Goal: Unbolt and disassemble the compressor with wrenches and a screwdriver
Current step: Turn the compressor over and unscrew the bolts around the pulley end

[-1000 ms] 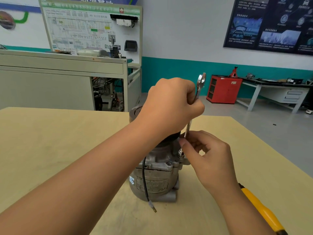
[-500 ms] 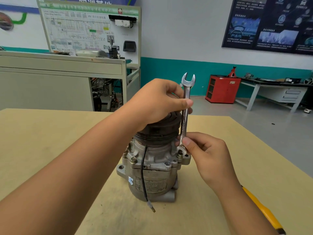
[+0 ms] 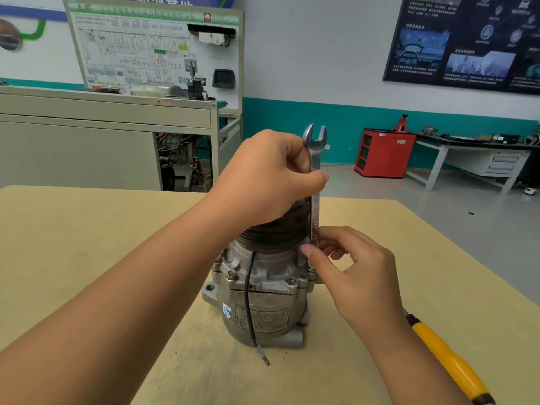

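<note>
A grey metal compressor [image 3: 263, 299] stands upright on the tan table [image 3: 87, 244], its dark pulley on top and a black wire hanging down its front. A silver open-end wrench [image 3: 315, 182] stands vertically along the compressor's right side, its lower end down at a bolt on the right flange. My left hand [image 3: 268, 176] grips the wrench's upper shaft just below the open jaw. My right hand [image 3: 350, 267] pinches the lower shaft near the bolt, hiding the wrench's lower end.
A yellow-handled screwdriver [image 3: 444, 358] lies on the table at the right, partly under my right forearm. Beyond the table stand a grey workbench with a training board [image 3: 157, 51], a red cabinet [image 3: 382, 153] and a white bench at the far right.
The wrench has turned so its open jaw faces me and now stands straighter. My left hand has shifted left off the pulley's front, and my right hand has slid slightly up the shaft.
</note>
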A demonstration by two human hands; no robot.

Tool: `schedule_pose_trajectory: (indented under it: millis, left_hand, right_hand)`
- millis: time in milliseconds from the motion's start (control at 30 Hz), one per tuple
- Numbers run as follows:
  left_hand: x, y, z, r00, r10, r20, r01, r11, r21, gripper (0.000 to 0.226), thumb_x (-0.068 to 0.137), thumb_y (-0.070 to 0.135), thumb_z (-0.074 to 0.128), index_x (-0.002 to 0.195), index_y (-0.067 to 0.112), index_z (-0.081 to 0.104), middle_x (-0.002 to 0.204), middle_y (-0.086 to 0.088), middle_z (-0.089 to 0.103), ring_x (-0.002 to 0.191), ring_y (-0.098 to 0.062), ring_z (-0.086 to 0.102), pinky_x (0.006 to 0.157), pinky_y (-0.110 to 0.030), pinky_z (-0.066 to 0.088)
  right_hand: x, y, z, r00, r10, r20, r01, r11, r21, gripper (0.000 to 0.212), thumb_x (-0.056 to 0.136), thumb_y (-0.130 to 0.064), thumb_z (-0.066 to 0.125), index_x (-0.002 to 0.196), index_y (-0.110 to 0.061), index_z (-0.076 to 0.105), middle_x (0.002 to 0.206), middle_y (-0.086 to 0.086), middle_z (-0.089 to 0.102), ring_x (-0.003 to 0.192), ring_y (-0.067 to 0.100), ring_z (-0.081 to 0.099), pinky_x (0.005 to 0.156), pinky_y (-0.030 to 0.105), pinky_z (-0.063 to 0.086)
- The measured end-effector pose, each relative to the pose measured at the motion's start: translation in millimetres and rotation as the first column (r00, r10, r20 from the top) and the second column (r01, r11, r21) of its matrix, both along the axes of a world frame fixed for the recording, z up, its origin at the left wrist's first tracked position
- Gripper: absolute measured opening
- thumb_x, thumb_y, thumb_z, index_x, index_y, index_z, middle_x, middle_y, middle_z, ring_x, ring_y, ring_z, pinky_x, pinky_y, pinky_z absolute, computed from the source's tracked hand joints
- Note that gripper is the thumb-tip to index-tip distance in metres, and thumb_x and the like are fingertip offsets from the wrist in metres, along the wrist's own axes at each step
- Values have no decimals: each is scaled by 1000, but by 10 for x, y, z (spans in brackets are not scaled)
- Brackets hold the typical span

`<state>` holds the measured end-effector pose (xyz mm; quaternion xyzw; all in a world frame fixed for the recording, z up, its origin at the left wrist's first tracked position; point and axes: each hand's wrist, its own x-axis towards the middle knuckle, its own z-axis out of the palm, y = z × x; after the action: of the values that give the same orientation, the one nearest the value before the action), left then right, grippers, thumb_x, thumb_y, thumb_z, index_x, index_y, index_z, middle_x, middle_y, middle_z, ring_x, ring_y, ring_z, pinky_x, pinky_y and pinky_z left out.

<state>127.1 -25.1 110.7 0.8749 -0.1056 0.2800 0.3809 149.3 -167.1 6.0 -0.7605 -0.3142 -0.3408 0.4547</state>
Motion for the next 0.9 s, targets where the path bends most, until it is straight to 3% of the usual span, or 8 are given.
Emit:
schedule_pose_trajectory:
  millis: [167, 267, 333, 400, 500, 600, 767, 900]
  left_hand:
    - [-8, -4, -14, 999, 32, 44, -34, 998, 45, 29, 79, 27, 71, 56, 22, 56, 46, 22, 54, 47, 6, 48, 46, -6, 37]
    - [-39, 33, 40, 989, -132, -64, 135, 990, 31, 3, 85, 28, 68, 84, 30, 70, 72, 25, 69, 72, 12, 63, 69, -6, 47]
    - [-65, 40, 58, 969, -226, -104, 229, 973, 22, 6, 85, 27, 68, 91, 29, 71, 82, 17, 73, 82, 4, 67, 80, -14, 50]
    - [-91, 19, 79, 956, -269, -119, 277, 960, 51, 4, 82, 29, 71, 83, 25, 71, 82, 9, 74, 84, -12, 69, 83, -27, 51]
    - [-87, -15, 82, 966, -237, -104, 245, 966, 80, 14, 74, 39, 71, 72, 25, 70, 76, 12, 72, 76, -12, 67, 75, -25, 50]
    - [-47, -12, 56, 989, -137, -59, 141, 987, 80, 23, 73, 41, 73, 73, 18, 71, 54, 20, 62, 50, 0, 54, 48, -11, 38]
    - [-8, -53, 61, 996, -71, -45, 77, 987, 140, 36, 80, 42, 69, 78, 6, 68, 38, 22, 47, 42, 5, 45, 43, -7, 32]
    - [14, -91, 76, 999, -46, 14, 43, 987, 154, 39, 81, 45, 67, 76, 7, 68, 48, 8, 47, 43, -2, 41, 41, -11, 31]
  right_hand:
    - [5, 5, 6, 1000, 11, 0, -11, 1000, -9, 13, 78, -17, 66, 83, -7, 72, 69, -4, 60, 67, 8, 53, 61, 10, 41]
    - [-1, 7, 18, 1000, 18, 5, -18, 999, -28, 12, 78, -15, 64, 82, -7, 72, 70, -1, 61, 67, 10, 53, 61, 16, 44]
    - [-5, 13, 16, 999, 6, 33, -5, 999, -43, 11, 79, -12, 62, 79, -5, 71, 69, 1, 60, 66, 11, 53, 60, 20, 44]
    - [-7, 15, 12, 999, -3, 51, 6, 999, -54, 12, 79, -9, 60, 78, -3, 70, 69, 3, 59, 66, 11, 52, 58, 19, 42]
    - [-2, 6, 9, 999, -22, 47, 25, 997, -75, 14, 81, -8, 57, 75, -4, 69, 68, -1, 54, 68, 9, 48, 58, 10, 36]
    - [21, -24, 5, 1000, 17, -15, -18, 999, -51, 14, 82, -12, 60, 79, -8, 73, 69, -4, 57, 69, 7, 51, 61, 6, 36]
    - [36, -50, 31, 993, 85, -86, -82, 996, 33, 7, 78, -15, 64, 76, -17, 70, 70, -12, 63, 68, 6, 57, 61, 10, 42]
    - [17, -65, 63, 990, 113, -78, -110, 993, 51, 13, 79, -16, 62, 77, -29, 64, 72, -14, 63, 71, 3, 58, 64, 9, 42]
